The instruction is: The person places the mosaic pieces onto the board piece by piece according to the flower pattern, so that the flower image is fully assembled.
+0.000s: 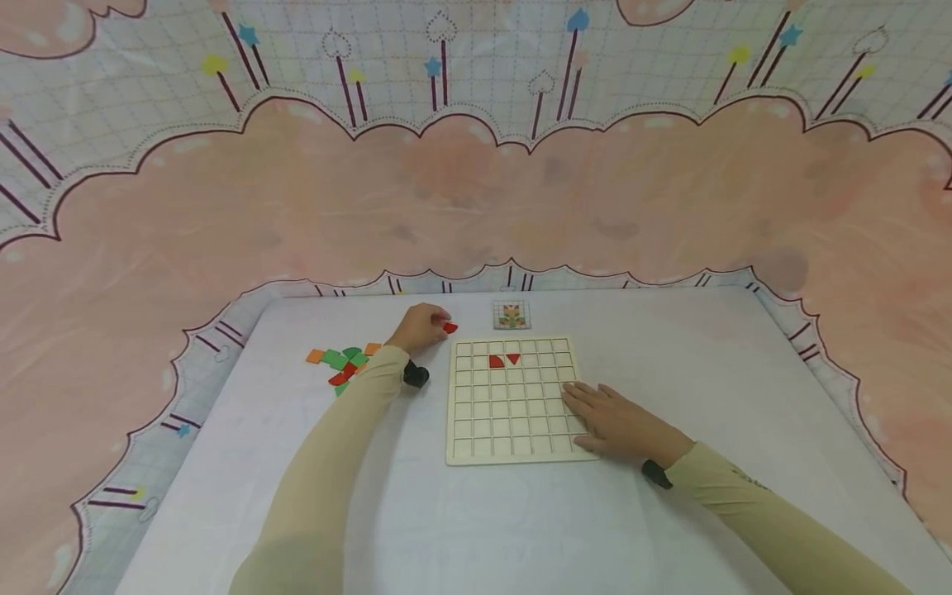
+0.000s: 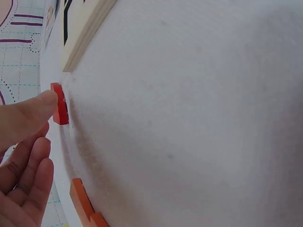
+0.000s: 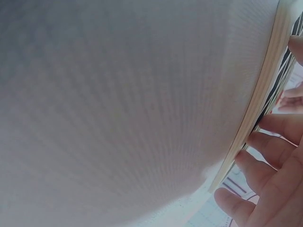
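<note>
My left hand point(image 1: 418, 329) pinches a small red tile point(image 1: 449, 328) between thumb and fingers, just beyond the upper left corner of a pale wooden grid board point(image 1: 502, 427). In the left wrist view the thumb lies against the red tile point(image 2: 59, 105), low over the white surface. Two red pieces sit in the board's second row: a quarter-round tile point(image 1: 496, 361) and a triangular tile point(image 1: 513, 359). My right hand point(image 1: 621, 421) rests on the board's right edge with fingers spread. Up close, the right wrist view has its fingertips point(image 3: 246, 163) along the wooden edge point(image 3: 251, 111).
Left of the board lies a loose pile of green, orange and red tiles point(image 1: 335, 360), partly behind the left forearm. A small picture card point(image 1: 511, 315) with a flower pattern on a grid lies past the board's far edge. A white cloth point(image 1: 714, 364) covers the table.
</note>
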Available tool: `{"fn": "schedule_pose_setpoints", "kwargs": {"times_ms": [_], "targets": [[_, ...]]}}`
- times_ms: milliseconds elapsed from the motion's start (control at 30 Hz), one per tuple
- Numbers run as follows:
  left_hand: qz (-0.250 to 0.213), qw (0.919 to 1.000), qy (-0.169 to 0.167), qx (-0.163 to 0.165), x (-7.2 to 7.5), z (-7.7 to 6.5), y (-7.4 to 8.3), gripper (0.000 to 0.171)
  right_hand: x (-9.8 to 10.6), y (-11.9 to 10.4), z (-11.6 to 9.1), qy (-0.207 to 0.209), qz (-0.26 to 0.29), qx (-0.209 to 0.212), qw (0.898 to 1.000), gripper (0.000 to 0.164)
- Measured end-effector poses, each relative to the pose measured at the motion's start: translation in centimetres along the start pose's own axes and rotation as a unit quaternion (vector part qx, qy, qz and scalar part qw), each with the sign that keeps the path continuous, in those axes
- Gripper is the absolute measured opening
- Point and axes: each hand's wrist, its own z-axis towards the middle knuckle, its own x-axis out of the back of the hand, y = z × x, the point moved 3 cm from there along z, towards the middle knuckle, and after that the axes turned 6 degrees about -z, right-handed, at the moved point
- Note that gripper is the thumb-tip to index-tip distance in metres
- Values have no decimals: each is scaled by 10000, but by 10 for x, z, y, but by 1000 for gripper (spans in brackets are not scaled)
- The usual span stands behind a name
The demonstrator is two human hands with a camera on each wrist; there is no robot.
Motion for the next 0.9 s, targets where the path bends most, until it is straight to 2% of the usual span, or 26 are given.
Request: {"fn": "schedule_pose_setpoints", "kwargs": {"times_ms": [200, 500, 667, 900], "targets": [[75, 9997, -167, 134, -2, 1, -1, 34, 2, -2, 1, 65, -2, 58, 10000, 68], [80, 9994, -216, -249, -1, 1, -10, 34, 4, -2, 0, 115, -76, 76, 9999, 68], [95, 9989, -374, -278, 0, 0, -11, 35, 2, -1, 0, 12, -75, -4, 10000, 68], [140, 9985, -416, -312, 1, -2, -9, 35, 0, -1, 1, 30, -12, 1, 10000, 67]]}}
